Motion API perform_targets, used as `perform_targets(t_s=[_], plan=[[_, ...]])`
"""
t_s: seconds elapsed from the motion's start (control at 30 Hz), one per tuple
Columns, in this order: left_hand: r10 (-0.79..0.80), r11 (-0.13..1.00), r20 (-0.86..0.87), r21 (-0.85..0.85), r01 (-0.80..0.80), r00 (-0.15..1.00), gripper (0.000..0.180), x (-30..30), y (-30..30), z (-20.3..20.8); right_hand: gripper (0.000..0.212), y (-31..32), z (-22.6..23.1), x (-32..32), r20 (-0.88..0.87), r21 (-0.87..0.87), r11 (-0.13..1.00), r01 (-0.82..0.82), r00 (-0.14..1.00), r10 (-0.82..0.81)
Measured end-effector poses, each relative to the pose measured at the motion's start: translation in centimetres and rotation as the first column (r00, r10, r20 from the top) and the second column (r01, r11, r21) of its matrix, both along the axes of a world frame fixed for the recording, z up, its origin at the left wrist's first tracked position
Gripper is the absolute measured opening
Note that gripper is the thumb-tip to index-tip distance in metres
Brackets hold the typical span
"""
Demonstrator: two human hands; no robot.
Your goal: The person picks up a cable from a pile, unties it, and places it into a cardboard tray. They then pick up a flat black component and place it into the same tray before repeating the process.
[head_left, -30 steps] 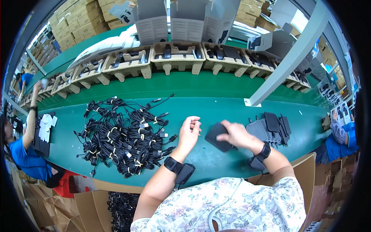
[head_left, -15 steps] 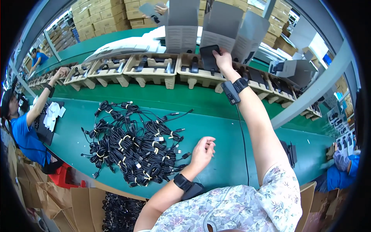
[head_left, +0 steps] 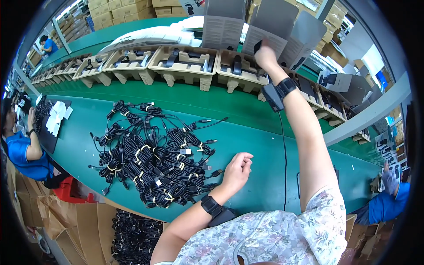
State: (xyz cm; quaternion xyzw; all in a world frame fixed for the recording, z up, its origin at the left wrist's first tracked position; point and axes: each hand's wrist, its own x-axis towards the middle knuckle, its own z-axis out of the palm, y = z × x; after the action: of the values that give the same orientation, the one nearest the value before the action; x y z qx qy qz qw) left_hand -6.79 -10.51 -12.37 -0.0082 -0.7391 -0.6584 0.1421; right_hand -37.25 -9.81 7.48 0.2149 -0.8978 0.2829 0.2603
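Observation:
My right hand (head_left: 267,58) reaches over the row of trays, closed on a flat black device (head_left: 258,46); only a dark end of it shows past my fingers. Below the hand is a moulded tan tray (head_left: 229,81) with a black part (head_left: 237,65) in it. Grey printed box lids (head_left: 269,26) stand up just behind. My left hand (head_left: 237,172) rests on the green table, fingers loosely bent and holding nothing. To its left lies a big heap of coiled black cables (head_left: 150,159), bound with pale ties.
More trays (head_left: 128,62) line the raised green ledge on both sides. A grey metal post (head_left: 371,112) slants at the right. Co-workers in blue sit at left (head_left: 26,152) and right (head_left: 388,203). A carton of black cables (head_left: 134,236) stands below the table edge.
My right hand has lifted and turned, carrying the device up toward the box lids, so less of it shows. My left hand stays by the cables. The left co-worker's arm has drawn back from the trays.

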Motion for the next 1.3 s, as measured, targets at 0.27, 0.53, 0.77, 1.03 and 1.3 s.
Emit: perform_targets(t_s=[0.27,0.53,0.77,1.03,1.3], plan=[[0.07,0.975,-0.011,0.213,-0.066,0.997,0.023,0.4,-2.1,2.6,0.048,0.1,-1.0,0.1,0.27,-0.042,0.884,-0.466,0.846,0.459],[0.052,0.884,-0.285,-0.432,-0.177,0.957,0.024,-1.1,-5.4,10.8,0.06,4.4,-4.8,-5.9,0.305,0.185,0.957,-0.225,0.939,0.162],[-0.057,0.461,-0.388,-0.828,-0.32,0.92,0.047,-11.8,-8.0,12.4,0.033,4.0,-7.2,-4.9,0.272,-0.525,0.849,0.065,0.958,0.095],[-0.137,0.202,-0.275,-0.948,-0.245,0.952,0.075,-22.1,-3.8,11.9,0.042,5.0,-8.1,-4.4,0.207,-0.482,0.87,0.105,0.978,-0.004],[-0.115,0.267,-0.323,-0.921,-0.284,0.939,0.067,-23.9,-1.3,11.8,0.027,8.8,-6.8,-0.4,-0.156,0.036,0.98,0.194,0.97,-0.186]])
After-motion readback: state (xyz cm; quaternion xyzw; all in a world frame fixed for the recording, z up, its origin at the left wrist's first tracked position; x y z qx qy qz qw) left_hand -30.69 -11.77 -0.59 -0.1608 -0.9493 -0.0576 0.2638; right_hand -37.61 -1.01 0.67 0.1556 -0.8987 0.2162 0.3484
